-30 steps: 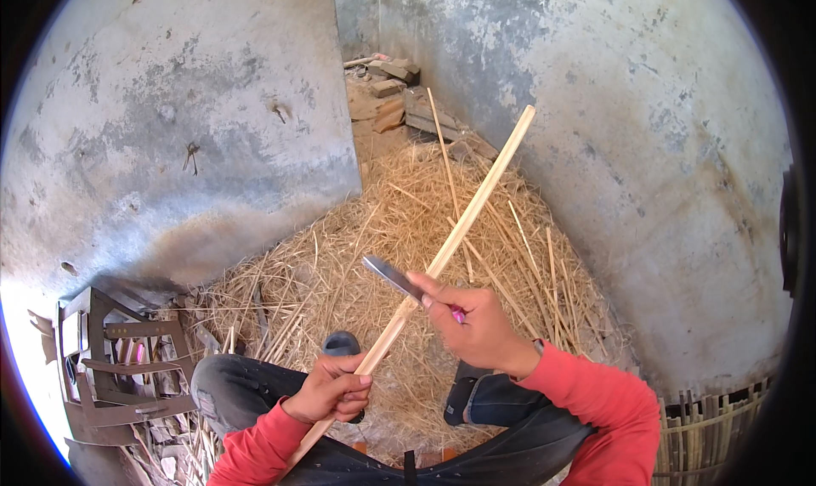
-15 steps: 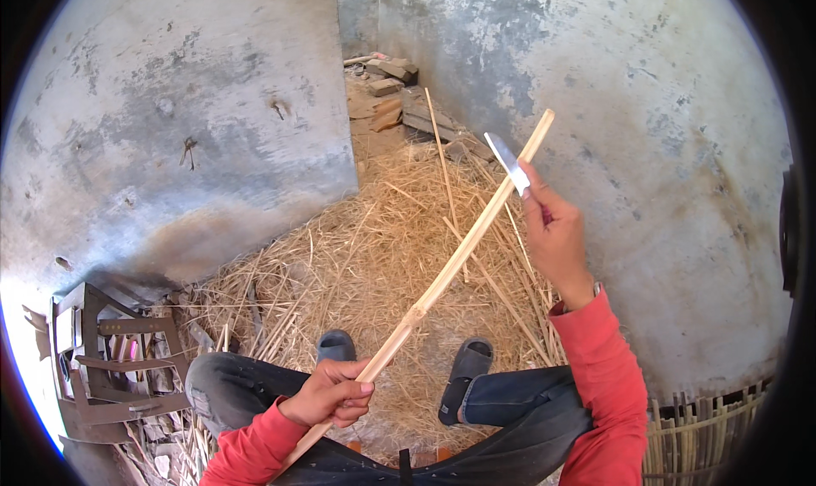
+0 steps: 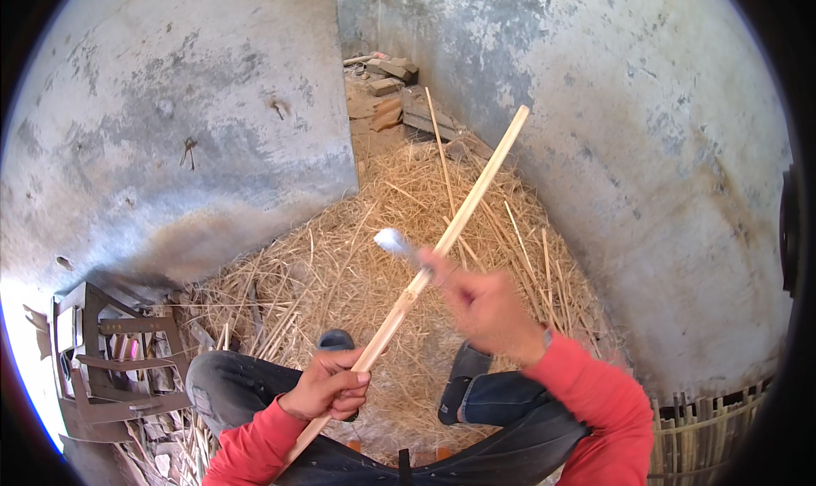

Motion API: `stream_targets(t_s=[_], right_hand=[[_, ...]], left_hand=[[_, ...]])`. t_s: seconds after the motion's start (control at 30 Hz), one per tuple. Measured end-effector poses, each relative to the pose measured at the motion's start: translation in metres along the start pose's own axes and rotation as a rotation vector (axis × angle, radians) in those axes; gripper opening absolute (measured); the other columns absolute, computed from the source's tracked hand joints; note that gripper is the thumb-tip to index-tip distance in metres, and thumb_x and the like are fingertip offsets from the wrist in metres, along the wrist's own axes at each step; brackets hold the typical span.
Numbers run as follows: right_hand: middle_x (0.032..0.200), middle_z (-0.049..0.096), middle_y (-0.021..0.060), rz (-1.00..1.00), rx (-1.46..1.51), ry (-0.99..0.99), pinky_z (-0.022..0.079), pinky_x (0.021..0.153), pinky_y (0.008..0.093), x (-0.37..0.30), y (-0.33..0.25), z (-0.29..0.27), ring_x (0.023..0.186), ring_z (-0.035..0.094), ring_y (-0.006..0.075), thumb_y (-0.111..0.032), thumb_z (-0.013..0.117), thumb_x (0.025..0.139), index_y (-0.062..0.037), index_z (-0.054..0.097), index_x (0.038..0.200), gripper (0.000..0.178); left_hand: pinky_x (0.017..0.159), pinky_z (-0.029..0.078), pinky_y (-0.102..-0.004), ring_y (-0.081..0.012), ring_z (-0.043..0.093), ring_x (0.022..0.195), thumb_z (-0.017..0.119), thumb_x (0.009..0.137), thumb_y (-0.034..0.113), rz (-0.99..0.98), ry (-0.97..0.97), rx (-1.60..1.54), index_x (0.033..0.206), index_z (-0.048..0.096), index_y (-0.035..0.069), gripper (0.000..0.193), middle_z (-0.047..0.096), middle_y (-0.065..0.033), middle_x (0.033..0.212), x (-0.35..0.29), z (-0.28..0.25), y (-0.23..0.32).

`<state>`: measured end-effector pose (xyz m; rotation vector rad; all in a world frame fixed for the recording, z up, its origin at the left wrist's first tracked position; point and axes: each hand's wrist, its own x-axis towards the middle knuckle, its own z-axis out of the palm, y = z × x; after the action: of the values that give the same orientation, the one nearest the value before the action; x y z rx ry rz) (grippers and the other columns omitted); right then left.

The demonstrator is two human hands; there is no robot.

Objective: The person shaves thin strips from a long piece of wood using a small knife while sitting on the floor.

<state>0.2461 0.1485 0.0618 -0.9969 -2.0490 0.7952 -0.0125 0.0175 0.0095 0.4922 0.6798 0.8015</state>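
Note:
A long pale bamboo strip [image 3: 470, 204] slants from my lap up to the far right, with a node partway along it. Around its lower part my left hand [image 3: 330, 386] is closed, above my left thigh. My right hand [image 3: 486, 303] is closed on a knife, somewhat smeared by motion. The shiny knife blade [image 3: 393, 241] crosses the strip just above the node and sticks out on its left side. Whether the edge is biting into the strip cannot be made out.
Shavings [image 3: 340, 248] and loose thin strips cover the floor ahead. Worn walls [image 3: 646, 146] stand left and right, with bricks [image 3: 387, 87] at the back. A dark wooden frame [image 3: 127, 363] lies at the left, a woven bamboo basket [image 3: 701, 435] at the lower right. My sandals [image 3: 463, 384] rest among shavings.
My right hand has drawn the knife down along the strip toward me, from near its far end to just above the node. The strip's far end has swung slightly left.

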Motion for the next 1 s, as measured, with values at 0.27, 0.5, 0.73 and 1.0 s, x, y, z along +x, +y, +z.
stream_targets(t_s=[0.27,0.5,0.73,1.0], right_hand=[[0.081,0.066,0.0158,-0.039,0.011,0.062,0.043,0.050,0.0286,0.002,-0.011,-0.006,0.051,0.051,0.0083,-0.005,0.061,0.099,-0.0035,0.066,0.136,0.038],[0.088,0.075,0.0174,-0.073,-0.257,0.307,0.042,0.049,0.0259,0.024,-0.005,-0.039,0.056,0.050,0.0033,-0.001,0.061,0.099,-0.0043,0.066,0.136,0.038],[0.072,0.068,0.0167,-0.196,-0.142,-0.015,0.039,0.046,0.0282,0.003,-0.020,-0.006,0.051,0.046,0.0050,-0.001,0.062,0.097,-0.0017,0.067,0.133,0.036],[0.073,0.067,0.0202,-0.217,-0.220,0.112,0.039,0.047,0.0277,0.003,-0.004,-0.004,0.049,0.048,0.0078,0.000,0.062,0.096,0.0009,0.069,0.129,0.033]], left_hand=[[0.040,0.024,-0.0236,-0.0048,0.030,0.047,0.049,0.104,0.001,-0.002,-0.036,-0.021,0.156,0.042,0.007,0.052,0.034,0.0021,0.067,-0.001,0.007,0.005],[0.040,0.024,-0.0240,-0.0050,0.030,0.047,0.050,0.105,0.002,0.010,-0.081,-0.010,0.155,0.043,0.006,0.051,0.033,0.0022,0.068,-0.005,0.005,0.002],[0.041,0.024,-0.0247,-0.0054,0.030,0.048,0.050,0.105,0.002,0.024,-0.003,0.033,0.156,0.043,0.007,0.052,0.032,0.0030,0.066,-0.003,0.009,0.010],[0.042,0.025,-0.0252,-0.0063,0.030,0.049,0.051,0.105,0.000,0.031,-0.011,0.060,0.156,0.044,0.008,0.051,0.034,0.0032,0.066,-0.002,0.006,0.001]])
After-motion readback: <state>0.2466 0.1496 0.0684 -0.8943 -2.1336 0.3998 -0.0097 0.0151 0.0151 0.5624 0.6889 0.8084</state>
